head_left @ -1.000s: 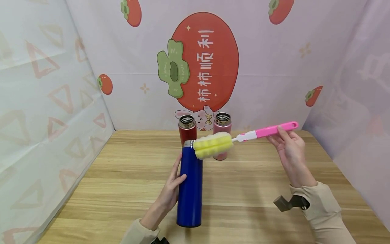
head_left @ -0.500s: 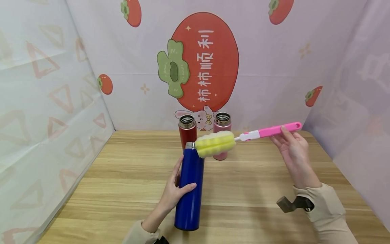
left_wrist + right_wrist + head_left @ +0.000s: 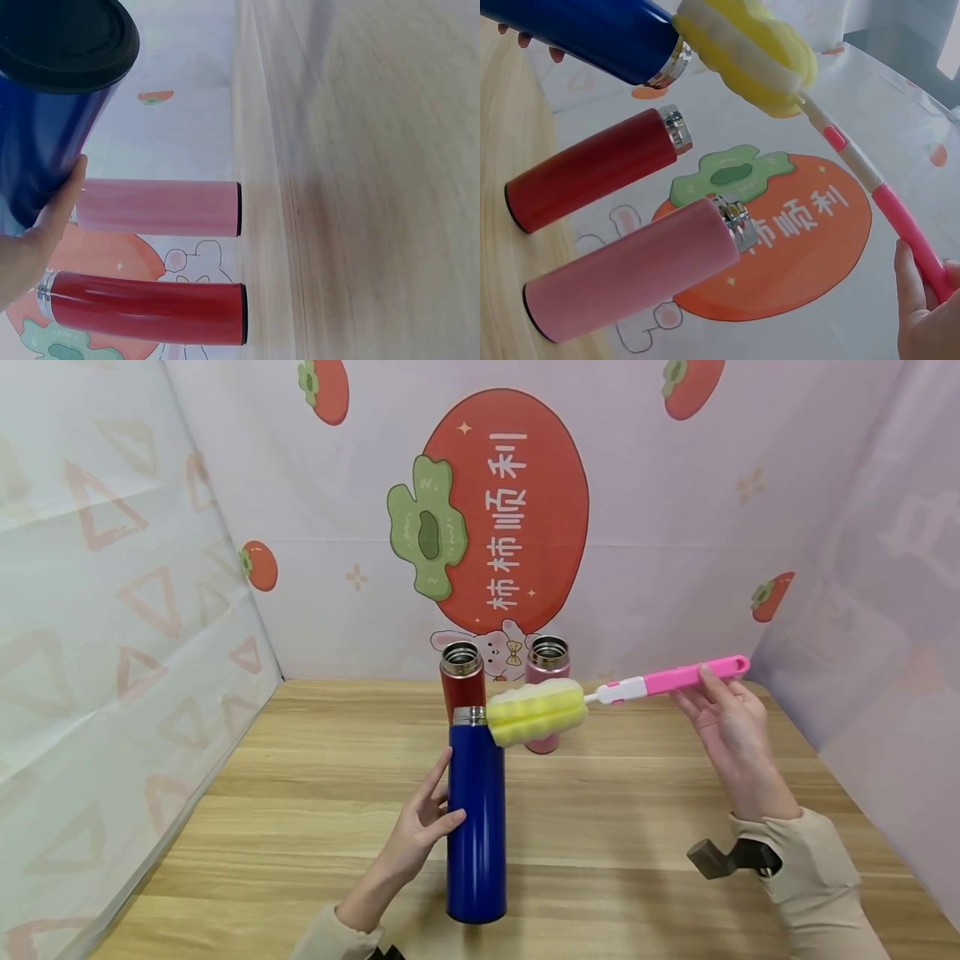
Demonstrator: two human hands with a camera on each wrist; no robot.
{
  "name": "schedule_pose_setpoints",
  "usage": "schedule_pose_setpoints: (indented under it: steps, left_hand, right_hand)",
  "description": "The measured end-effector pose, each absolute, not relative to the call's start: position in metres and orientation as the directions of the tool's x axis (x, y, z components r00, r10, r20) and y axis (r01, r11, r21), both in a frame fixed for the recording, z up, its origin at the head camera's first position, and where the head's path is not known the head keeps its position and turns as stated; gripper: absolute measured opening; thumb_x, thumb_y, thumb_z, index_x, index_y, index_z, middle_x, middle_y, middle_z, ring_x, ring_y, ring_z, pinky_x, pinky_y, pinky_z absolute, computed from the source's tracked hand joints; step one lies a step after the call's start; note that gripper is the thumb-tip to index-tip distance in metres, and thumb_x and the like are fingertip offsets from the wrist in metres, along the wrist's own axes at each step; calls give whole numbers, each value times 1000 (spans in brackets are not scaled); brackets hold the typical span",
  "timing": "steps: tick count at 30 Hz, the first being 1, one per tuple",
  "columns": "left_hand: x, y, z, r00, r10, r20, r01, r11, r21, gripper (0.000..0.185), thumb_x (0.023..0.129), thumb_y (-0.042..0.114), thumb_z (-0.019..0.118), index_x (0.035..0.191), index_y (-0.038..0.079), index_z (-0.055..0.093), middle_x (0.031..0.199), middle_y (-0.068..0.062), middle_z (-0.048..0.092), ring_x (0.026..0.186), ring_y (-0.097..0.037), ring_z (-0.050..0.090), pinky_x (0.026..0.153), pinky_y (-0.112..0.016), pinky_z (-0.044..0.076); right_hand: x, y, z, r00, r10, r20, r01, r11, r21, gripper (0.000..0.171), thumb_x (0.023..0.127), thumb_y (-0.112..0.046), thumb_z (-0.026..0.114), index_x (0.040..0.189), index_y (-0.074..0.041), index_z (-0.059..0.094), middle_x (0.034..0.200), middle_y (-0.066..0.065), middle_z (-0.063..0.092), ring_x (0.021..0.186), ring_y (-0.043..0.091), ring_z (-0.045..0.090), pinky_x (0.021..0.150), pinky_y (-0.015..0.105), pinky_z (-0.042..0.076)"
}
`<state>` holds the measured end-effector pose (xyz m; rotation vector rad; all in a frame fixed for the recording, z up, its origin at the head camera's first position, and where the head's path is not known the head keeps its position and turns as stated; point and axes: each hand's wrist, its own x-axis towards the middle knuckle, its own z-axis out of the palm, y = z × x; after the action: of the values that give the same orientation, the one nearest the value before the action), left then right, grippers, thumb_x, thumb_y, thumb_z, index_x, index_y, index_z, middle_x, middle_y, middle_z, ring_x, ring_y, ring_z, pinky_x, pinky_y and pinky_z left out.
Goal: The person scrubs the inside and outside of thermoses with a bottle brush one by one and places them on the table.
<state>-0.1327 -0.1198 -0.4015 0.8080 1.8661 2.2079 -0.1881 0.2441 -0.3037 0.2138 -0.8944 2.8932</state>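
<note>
Head view: left hand (image 3: 423, 827) gripped the blue flask (image 3: 477, 827) at mid-body, fingers wrapped round it, flask upright on the wooden table (image 3: 637, 827), mouth uncapped. Right hand (image 3: 726, 720) pinched the pink handle of the bottle brush (image 3: 652, 681) near its far end; the yellow sponge head (image 3: 536, 712) touched the flask's steel rim from the right, not yet inside. Red flask (image 3: 461, 681) & pink flask (image 3: 548, 681) stood just behind, both open, near the back wall.

Left wrist view: only the thumb side of the left hand (image 3: 34, 240) showed, pressed on the blue flask (image 3: 52, 112); its black base looked slightly off the table. Red flask (image 3: 142, 311) & pink flask (image 3: 157, 208) apart from it.

Right wrist view: right hand's fingers (image 3: 922, 300) closed on the handle; sponge head (image 3: 746, 56) against the blue flask's rim (image 3: 676, 61).

Risks, prob.: sponge looks wider than the mouth, so a sideways push could tip the tall flask; grip so far back on the handle gives weak control. A swing back could knock the 2 rear flasks.

Room: open tabletop to left, right & front; tight only behind.
</note>
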Motion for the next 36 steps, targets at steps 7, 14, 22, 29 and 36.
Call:
schedule_pose_setpoints:
  steps: [7,14,22,29,36]
  left_hand:
    - [-135,-120,-396,-844,461,276,173,-253,952,70,90,6,45,143,19,2,131,-32,27,113,-25,44,87,-39,42]
    - [-138,-118,-391,-862,435,261,146,-278,949,71,91,6,45,143,23,0,135,-32,20,115,-26,42,89,-44,40]
    - [-140,-116,-387,-885,390,255,138,-304,943,71,90,5,46,143,23,2,127,-24,33,109,-16,49,84,-35,44]
    - [-141,-114,-384,-913,350,210,100,-306,947,71,90,5,45,143,26,2,131,-27,28,109,-17,48,84,-35,44]
    - [-142,-114,-384,-917,342,206,99,-305,947,72,89,3,45,143,27,4,133,-28,26,110,-18,47,85,-38,42]
  right_hand:
    - [-189,243,-306,-983,0,184,-110,-801,-588,11,88,3,46,90,5,56,89,16,62,86,24,63,78,34,47]
    - [-186,240,-313,-985,-74,153,-44,-759,-650,13,89,1,45,91,4,57,89,15,63,86,23,63,78,33,47]
    - [-184,237,-327,-973,-166,159,-1,-689,-725,21,92,1,40,90,2,60,87,13,64,83,21,63,76,32,49]
    - [-180,236,-335,-945,-253,207,9,-654,-756,26,93,3,34,92,3,61,90,16,65,87,23,63,75,33,49]
    - [-178,234,-339,-936,-291,197,5,-571,-821,26,93,2,34,94,0,60,91,14,66,85,21,64,74,32,49]
